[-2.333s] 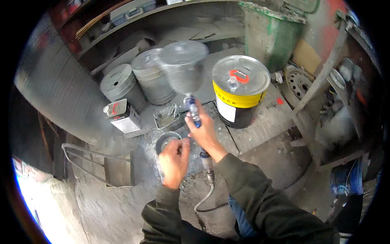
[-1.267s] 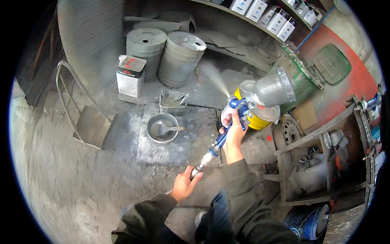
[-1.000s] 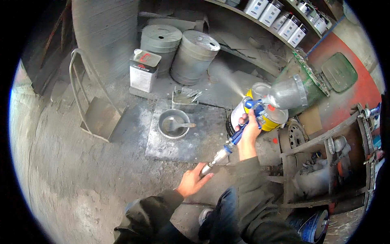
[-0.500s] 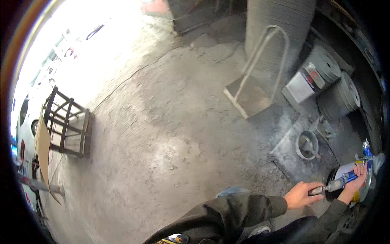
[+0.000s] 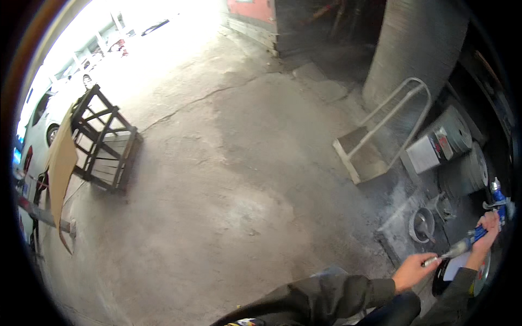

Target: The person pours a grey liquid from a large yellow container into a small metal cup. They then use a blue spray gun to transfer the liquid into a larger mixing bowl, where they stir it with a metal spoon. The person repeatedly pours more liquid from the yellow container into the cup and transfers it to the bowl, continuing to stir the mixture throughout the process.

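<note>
At the lower right, my right hand [image 5: 485,231] is wrapped round the blue handle of a spray gun [image 5: 498,209], whose silver nozzle points away from me. A grey cylindrical fitting [image 5: 458,250] extends from the handle's lower end toward my left hand. My left hand [image 5: 411,271] pinches a small silver hose coupler [image 5: 430,262] between thumb and fingers. The coupler is at the fitting's narrow tip; whether the two are joined or slightly apart I cannot tell. Under my hands stands a round can [image 5: 441,276] with a black rim, partly hidden by my right forearm.
A round pot [image 5: 421,225] with a tool in it sits beyond my hands. Farther off are a rectangular tin [image 5: 424,155], large drums [image 5: 461,174], a platform trolley [image 5: 361,157] and a pillar [image 5: 416,54]. At left, a dark wooden frame [image 5: 111,144] stands beside a brown sheet [image 5: 61,168].
The view has swung, so the trolley, drums and pot appear farther right. Both hands have kept their grips. The wooden frame also appears slightly farther right.
</note>
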The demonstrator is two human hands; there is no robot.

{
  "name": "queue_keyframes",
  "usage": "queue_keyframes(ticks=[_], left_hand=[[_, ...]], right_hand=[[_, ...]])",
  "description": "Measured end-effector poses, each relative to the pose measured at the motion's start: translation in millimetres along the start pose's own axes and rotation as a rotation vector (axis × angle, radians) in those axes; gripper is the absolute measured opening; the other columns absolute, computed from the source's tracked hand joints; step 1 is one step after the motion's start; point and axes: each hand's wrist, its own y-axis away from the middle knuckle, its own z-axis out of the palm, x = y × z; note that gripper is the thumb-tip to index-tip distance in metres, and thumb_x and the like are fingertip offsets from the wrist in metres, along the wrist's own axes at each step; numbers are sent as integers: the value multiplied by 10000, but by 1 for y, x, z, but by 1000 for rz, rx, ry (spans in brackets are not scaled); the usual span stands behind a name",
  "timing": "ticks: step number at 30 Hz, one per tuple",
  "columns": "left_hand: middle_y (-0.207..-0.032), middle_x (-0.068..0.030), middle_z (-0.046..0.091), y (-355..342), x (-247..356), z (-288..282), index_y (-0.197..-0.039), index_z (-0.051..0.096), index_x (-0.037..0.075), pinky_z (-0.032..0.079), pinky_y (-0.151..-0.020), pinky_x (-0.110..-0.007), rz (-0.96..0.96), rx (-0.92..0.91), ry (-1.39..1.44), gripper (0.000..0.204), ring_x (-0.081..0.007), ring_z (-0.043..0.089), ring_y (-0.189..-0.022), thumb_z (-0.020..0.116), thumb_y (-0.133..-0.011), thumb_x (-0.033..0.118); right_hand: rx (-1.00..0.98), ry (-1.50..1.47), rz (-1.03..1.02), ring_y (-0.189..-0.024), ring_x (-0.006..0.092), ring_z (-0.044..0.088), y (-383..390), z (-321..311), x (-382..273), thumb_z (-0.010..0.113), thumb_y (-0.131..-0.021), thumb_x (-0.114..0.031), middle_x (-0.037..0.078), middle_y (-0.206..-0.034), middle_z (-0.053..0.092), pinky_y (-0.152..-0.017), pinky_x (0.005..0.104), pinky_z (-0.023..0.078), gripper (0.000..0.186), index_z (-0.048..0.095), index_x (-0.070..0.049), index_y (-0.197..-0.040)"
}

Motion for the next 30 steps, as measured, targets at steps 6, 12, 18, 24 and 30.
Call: queue_keyframes(ticks=[6, 12, 18, 24, 30], left_hand=[[-852, -216, 640, -12, 1, 1, -1121, 572, 2, 458, -680, -405, 174, 40, -137, 370, -337, 611, -747, 575, -977, 343], [-862, -157, 649, -37, 13, -84, -1138, 561, 24, 488, -655, -392, 156, 159, -380, 356, -245, 616, -716, 552, -997, 351], [-1040, -288, 652, 68, -143, -312, -1244, 461, -28, 528, -818, -487, -180, 917, -935, 504, -415, 659, -957, 646, -882, 268], [-1113, -290, 638, 154, -173, -363, -1280, 419, -58, 500, -907, -475, -719, 1107, -959, 638, -433, 621, -1056, 669, -828, 317], [-1051, -183, 674, 128, -103, -338, -1197, 588, -7, 547, -748, -406, -539, 843, -1234, 432, -289, 675, -872, 673, -864, 254]], right_hand=[[327, 407, -166, -544, 74, 345, -6, -20, -4, 581, -956, -232, -34, -694, 450, -530, 239, 309, 180, 530, -108, -837], [438, 824, 218, -531, 76, 356, 40, -112, 56, 612, -936, -246, -31, -668, 444, -493, 251, 298, 202, 532, -113, -808], [351, 799, 472, -420, 77, 303, 142, -165, 178, 688, -888, -285, -55, -541, 366, -396, 253, 254, 328, 474, -172, -667], [241, 577, 692, -438, 97, 325, 205, -191, 245, 645, -922, -233, -44, -526, 323, -421, 289, 290, 352, 457, -148, -637], [238, 416, 820, -517, 59, 438, 229, -175, 234, 629, -934, -80, -57, -651, 487, -472, 231, 333, 152, 589, -103, -789]])
